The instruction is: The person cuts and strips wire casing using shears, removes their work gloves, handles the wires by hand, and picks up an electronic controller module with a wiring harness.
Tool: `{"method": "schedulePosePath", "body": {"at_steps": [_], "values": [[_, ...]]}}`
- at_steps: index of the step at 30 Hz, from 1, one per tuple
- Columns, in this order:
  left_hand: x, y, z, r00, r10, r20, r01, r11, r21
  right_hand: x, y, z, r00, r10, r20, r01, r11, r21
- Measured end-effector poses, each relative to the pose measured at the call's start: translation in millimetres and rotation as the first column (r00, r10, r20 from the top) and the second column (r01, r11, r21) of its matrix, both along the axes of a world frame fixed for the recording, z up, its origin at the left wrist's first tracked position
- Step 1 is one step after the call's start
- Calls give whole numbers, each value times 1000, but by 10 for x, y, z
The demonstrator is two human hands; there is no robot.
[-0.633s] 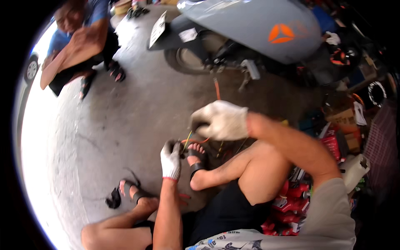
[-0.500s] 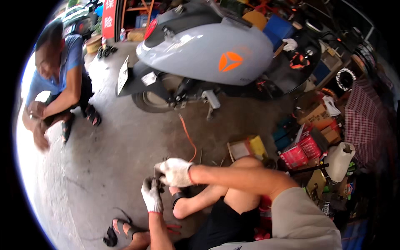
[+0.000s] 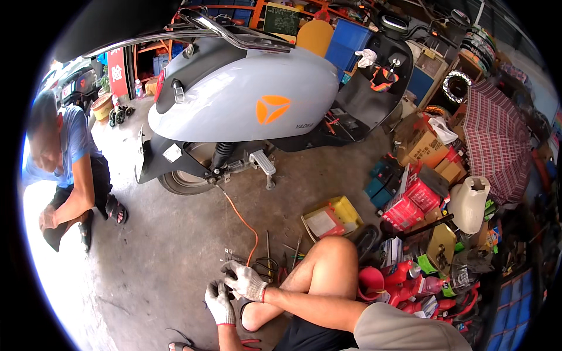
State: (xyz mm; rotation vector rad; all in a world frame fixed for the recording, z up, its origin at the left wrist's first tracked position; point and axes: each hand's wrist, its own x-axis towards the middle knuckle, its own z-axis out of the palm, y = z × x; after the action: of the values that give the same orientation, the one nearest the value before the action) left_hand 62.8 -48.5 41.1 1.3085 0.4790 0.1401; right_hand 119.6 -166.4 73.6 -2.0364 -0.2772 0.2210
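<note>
- Right hand (image 3: 246, 282) is reaching across to left hand (image 3: 219, 303), no longer apart.
- Both are curling fingers inward; I can't tell on what.
- Orange cord (image 3: 249, 225) is curving from scooter (image 3: 234, 88) to right hand.

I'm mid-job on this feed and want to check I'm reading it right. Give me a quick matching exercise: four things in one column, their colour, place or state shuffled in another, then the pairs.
Things
1. Right hand
2. Scooter
3. Cord
4. Umbrella

Descriptions
A. Orange, curving from the scooter toward the right hand
B. Gloved, close beside the left hand
C. Checked, dark red with pale lines
D. Grey-bodied, with an orange mark on its side

Pairs: 1-B, 2-D, 3-A, 4-C
</note>
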Motion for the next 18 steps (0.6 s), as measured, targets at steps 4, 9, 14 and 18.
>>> {"method": "schedulePosePath", "body": {"at_steps": [4,9,14,18], "values": [[-40,-52,-83,999,-32,-34,31,999,-6,-43,-79,-171,996,28,-83,-22,997,70],[-123,38,-160,990,-15,-137,30,993,113,-107,-21,-382,950,76,-304,26,948,319],[-83,45,-322,988,2,-156,47,948,314,-80,-85,-394,988,49,-148,-14,974,225],[8,-102,-294,996,27,-81,-9,977,212,-59,-73,-318,965,-45,-259,97,977,191]]}}
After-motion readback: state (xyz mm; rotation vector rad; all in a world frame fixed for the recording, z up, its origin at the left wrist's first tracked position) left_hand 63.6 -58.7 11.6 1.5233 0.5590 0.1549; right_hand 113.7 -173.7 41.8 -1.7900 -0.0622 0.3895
